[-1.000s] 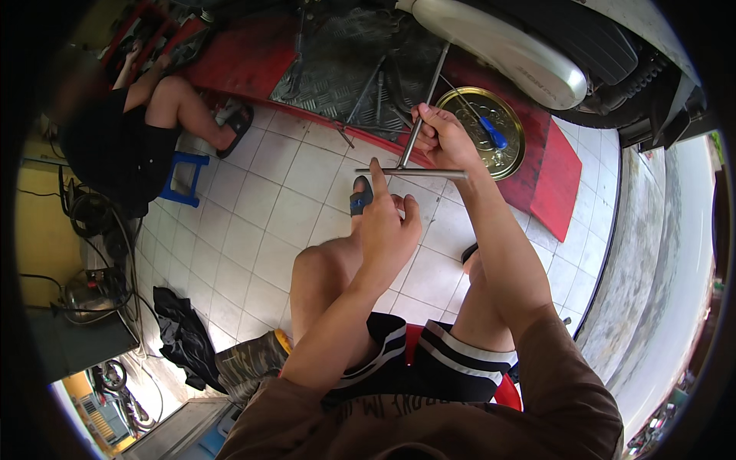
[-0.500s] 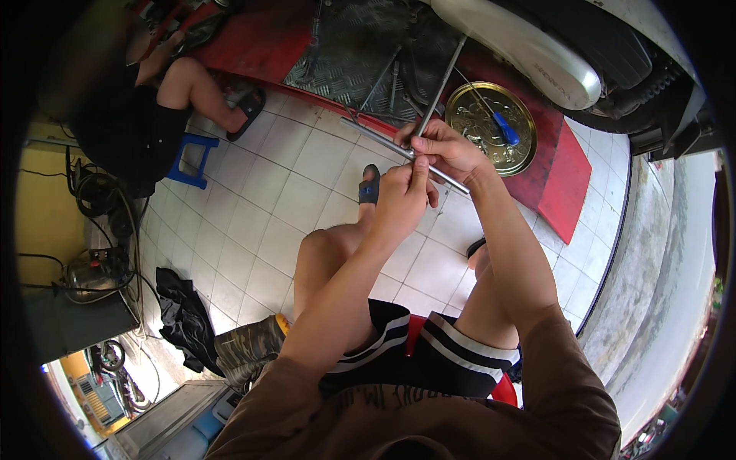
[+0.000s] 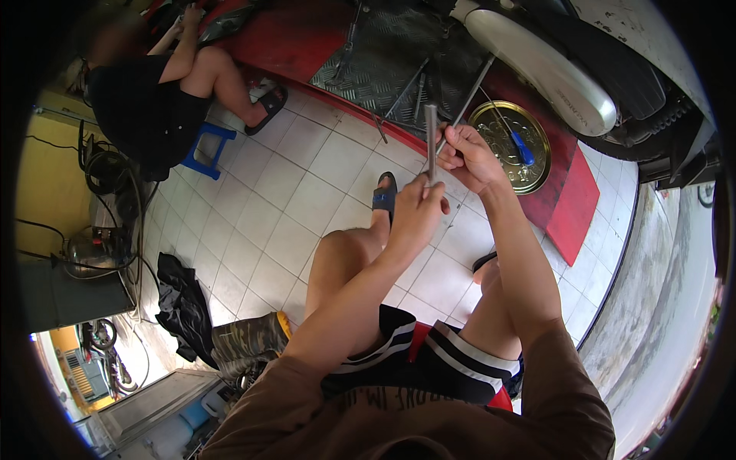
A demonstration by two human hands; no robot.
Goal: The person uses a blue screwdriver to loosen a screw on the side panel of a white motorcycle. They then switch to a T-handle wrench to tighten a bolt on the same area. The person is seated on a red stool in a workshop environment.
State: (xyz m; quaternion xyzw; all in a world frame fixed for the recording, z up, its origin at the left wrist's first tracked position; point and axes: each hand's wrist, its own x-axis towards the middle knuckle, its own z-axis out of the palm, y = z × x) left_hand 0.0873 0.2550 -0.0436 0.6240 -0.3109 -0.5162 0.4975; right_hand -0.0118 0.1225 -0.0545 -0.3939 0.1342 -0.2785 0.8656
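My left hand (image 3: 418, 215) is closed around the lower end of a thick metal bar (image 3: 431, 130), which points away from me. My right hand (image 3: 471, 157) pinches a long thin metal rod (image 3: 471, 93) that slants up and right over the red lift platform. The rod and bar meet between my hands; I cannot tell if they are joined. Right of my right hand, a round gold-coloured tray (image 3: 547, 159) holds small metal parts. A screwdriver with a blue handle (image 3: 523, 148) lies across it.
A motorcycle with a silver cover (image 3: 540, 65) stands at the far right. Several tools lie on the platform's dark tread plate (image 3: 383, 50). Far left, another person (image 3: 138, 115) sits on a blue stool (image 3: 207, 149). Black cloth (image 3: 182, 303) lies on the tiled floor.
The thick bar has swung from lying crosswise, left to right, to pointing away from me. My right hand has shifted slightly up along the thin rod. The view has shifted a little.
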